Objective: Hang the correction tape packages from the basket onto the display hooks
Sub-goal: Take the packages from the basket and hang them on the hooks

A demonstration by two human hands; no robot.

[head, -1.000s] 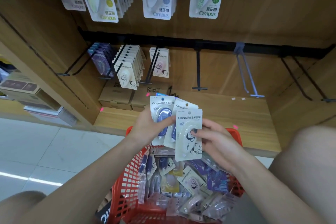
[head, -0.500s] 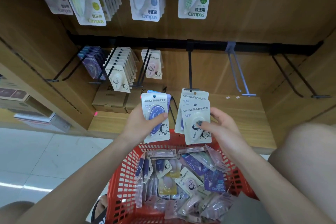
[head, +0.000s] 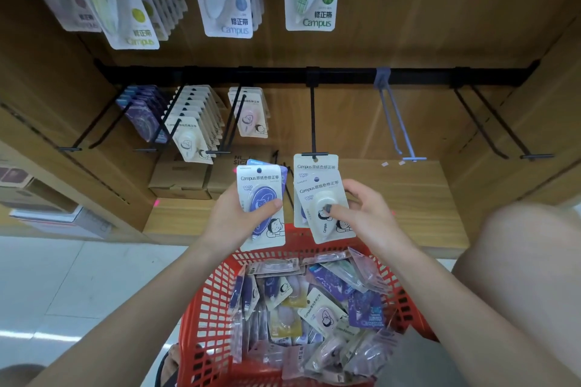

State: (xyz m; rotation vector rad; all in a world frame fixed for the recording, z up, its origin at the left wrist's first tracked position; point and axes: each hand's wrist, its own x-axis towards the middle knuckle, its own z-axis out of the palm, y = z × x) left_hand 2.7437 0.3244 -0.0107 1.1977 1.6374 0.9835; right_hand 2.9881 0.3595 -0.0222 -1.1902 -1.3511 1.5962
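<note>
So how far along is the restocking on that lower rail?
Done: three hooks on the left of the rail already carry packs, the white-pack hook fullest. In hand: the right hand holds two packs up at the tip of the middle hook; the left hand holds more packs. Left: the red basket is still piled with packs, and the hooks on the right hang bare.
</note>
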